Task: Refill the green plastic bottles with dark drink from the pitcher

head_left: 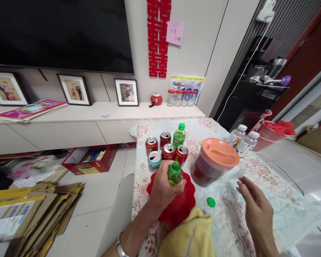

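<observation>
My left hand (pixel 163 187) is wrapped round a small green bottle (pixel 174 174) with its cap off, held over a red scalloped mat (pixel 180 208). The bottle's green cap (pixel 211 202) lies on the flowered tablecloth (pixel 256 171) between my hands. My right hand (pixel 255 207) hovers to the right with fingers loosely apart, holding nothing, near a clear pitcher with an orange lid (pixel 212 161) and dark red liquid inside. A yellow cloth (pixel 192 235) lies in front of me.
Several opened drink cans (pixel 167 150) and a capped green bottle (pixel 179 135) stand behind the mat. Two white-capped bottles (pixel 243 141) and a red basket (pixel 274 134) sit at the right. Flattened cardboard (pixel 29 217) lies on the floor at the left, before a low cabinet (pixel 69 125).
</observation>
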Tool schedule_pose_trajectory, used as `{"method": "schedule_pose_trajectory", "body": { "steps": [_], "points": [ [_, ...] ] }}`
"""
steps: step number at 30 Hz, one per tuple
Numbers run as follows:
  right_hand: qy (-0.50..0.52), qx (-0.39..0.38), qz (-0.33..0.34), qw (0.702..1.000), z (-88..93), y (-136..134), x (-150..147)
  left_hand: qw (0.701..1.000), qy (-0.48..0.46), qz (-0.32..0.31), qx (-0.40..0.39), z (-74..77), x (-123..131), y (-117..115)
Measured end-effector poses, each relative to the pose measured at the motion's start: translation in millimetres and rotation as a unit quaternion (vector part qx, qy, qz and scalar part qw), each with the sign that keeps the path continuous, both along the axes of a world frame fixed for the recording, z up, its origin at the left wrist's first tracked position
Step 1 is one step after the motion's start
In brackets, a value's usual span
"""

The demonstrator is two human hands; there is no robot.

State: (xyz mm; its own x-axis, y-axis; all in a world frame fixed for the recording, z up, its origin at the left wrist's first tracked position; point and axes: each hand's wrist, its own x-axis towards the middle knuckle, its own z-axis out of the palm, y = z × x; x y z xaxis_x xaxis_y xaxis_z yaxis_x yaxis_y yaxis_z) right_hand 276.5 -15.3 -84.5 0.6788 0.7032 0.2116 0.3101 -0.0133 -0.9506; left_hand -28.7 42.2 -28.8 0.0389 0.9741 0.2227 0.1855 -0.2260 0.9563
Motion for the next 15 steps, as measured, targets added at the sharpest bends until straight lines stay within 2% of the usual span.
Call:
{"method": "schedule_pose_trajectory", "body": {
  "steps": [4, 9, 15],
  "points": [
    [0.074, 0.087, 0.057, 0.992, 8.3, 28, 5, 1.0, -0.004, 0.006, 0.002, -0.1, 0, -1],
    [0.145, 0.165, 0.123, 0.968, 8.2, 59, 5, 0.999, -0.03, -0.007, -0.022, -5.5, 1, -2],
    [0.176, 0.243, 0.171, 0.939, 10.3, 78, -1, 0.999, -0.037, -0.004, -0.038, -5.3, 1, -1]
  ]
}}
